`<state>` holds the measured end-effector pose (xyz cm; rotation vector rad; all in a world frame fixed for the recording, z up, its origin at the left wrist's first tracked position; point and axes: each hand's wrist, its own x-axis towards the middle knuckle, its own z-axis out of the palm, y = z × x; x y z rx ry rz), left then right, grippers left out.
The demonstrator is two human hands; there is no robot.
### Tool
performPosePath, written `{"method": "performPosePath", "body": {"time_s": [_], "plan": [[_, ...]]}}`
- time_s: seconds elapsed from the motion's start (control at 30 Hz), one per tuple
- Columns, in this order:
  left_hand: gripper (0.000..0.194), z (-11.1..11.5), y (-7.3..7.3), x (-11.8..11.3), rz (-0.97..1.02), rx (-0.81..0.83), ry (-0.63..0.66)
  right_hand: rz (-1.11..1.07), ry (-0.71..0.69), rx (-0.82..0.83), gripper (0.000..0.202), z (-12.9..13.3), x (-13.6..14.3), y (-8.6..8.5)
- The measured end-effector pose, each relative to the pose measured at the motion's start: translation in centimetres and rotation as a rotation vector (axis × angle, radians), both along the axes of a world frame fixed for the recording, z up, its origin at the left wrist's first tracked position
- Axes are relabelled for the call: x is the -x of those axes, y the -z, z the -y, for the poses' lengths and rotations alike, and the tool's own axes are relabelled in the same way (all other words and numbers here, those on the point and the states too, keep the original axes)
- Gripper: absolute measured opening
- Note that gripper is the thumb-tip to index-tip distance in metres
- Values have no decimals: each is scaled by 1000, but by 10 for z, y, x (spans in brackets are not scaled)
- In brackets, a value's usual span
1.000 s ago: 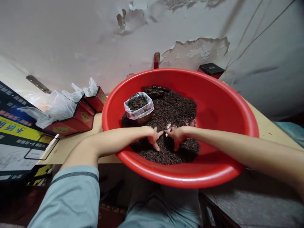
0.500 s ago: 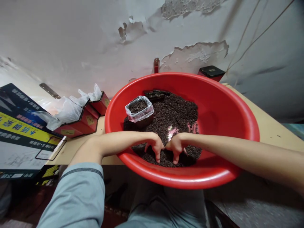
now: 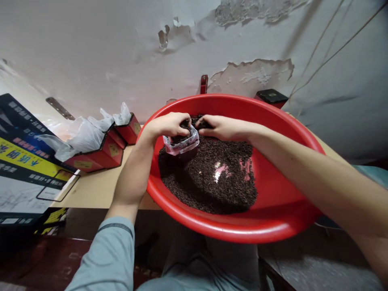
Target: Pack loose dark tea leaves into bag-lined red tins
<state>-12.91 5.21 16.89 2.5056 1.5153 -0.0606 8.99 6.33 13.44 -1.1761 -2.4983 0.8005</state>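
A large red basin (image 3: 279,173) holds a spread of dark, thin loose leaves (image 3: 209,178). Near its left side stands a small box lined with a clear plastic bag (image 3: 183,146), with dark leaves inside. My left hand (image 3: 176,124) is over the top of this box, its fingers curled round dark leaves. Just right of the box's rim, my right hand (image 3: 212,126) has its fingers curled together, with dark leaves showing at the fingertips. Behind the hands, dark flat pieces are mostly hidden.
Red boxes (image 3: 110,151) with plastic bags sticking out stand left of the basin on a wooden table (image 3: 93,194). A printed carton (image 3: 21,173) is at the far left. Behind the basin, a black-topped red box (image 3: 271,97) stands by the peeling wall.
Both hands have risen from the leaves at the basin's near side and moved away from me to the lined box, now with leaves in them. The view has shifted slightly.
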Motion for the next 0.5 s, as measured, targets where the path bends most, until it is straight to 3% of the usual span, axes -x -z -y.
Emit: {"method": "performPosePath", "body": {"time_s": [0.13,0.27,0.33,0.4,0.5], "plan": [[38,-13,13,12,54,-44,-170,-181,174,13,17,-18,49,-1],[46,-13,17,18,174,-13,-260,-314,195,131,16,-29,74,0],[48,-9,12,20,213,-22,-286,-366,191,188,19,-31,69,-3],[47,-3,7,15,188,-148,-287,-378,205,201,24,-31,53,-3],[46,9,10,-10,157,-370,-184,-220,239,78,30,-31,15,16]]}}
